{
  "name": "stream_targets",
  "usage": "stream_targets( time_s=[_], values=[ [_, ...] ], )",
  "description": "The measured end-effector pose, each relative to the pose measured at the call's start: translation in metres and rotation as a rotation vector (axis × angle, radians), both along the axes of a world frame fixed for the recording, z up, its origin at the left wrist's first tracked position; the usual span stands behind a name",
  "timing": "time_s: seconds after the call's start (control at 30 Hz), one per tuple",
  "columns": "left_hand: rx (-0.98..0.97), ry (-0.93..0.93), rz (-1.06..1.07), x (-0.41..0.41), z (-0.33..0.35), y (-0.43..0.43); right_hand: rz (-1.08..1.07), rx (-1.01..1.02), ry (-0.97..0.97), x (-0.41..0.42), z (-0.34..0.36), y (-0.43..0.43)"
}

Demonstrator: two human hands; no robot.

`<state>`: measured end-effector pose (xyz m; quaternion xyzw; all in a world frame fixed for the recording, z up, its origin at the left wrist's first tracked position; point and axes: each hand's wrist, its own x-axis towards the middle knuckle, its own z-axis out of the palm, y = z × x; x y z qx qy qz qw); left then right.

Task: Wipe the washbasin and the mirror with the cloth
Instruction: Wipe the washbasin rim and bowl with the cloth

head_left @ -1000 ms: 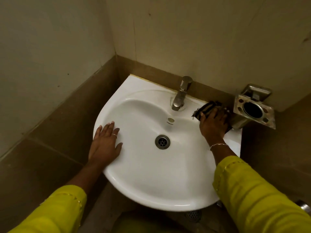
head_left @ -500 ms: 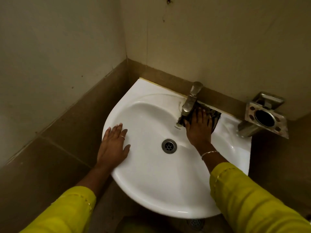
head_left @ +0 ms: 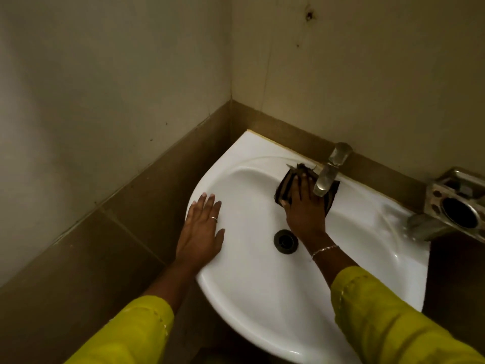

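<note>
While left hand (head_left: 200,232) lies flat—open—right hand (head_left: 304,208) presses dark cloth (head_left: 284,185) against glossy washbasin (head_left: 262,298).

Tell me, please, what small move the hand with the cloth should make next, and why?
Probably slide the cloth leftward along the back slope of the washbasin. The right hand presses it flat under the tap, the stretch toward the corner looks unwiped, and the left hand lies flat on the left rim as a brace.

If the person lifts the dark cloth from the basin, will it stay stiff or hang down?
The cloth probably hangs limp: it lies crumpled under the right hand, edges frayed. It likely slides easily on the glossy basin.
</note>
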<state>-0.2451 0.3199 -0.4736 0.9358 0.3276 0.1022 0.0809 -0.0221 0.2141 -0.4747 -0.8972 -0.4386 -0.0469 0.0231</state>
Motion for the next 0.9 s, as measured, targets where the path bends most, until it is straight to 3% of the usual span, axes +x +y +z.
stream_targets(
  time_s=[0.37,0.53,0.63,0.77,0.83,0.9],
  values=[
    [-0.013,-0.152,0.134,0.002,0.0,-0.003,0.014,-0.077,0.131,0.007,0.017,0.075],
    [-0.073,-0.242,0.143,0.001,-0.001,-0.003,0.223,-0.046,0.131,-0.023,0.014,0.104],
    [-0.08,-0.271,0.149,0.001,0.0,-0.002,0.388,0.037,0.198,-0.051,0.009,0.114],
    [-0.124,-0.315,0.2,0.0,-0.001,-0.004,0.607,0.203,0.544,-0.082,0.003,0.114],
    [-0.138,-0.336,0.213,0.0,-0.002,-0.003,0.528,0.401,0.753,-0.083,0.006,0.117],
    [-0.148,-0.34,0.212,0.001,-0.003,-0.002,0.357,0.545,0.724,-0.081,0.01,0.123]
  ],
)
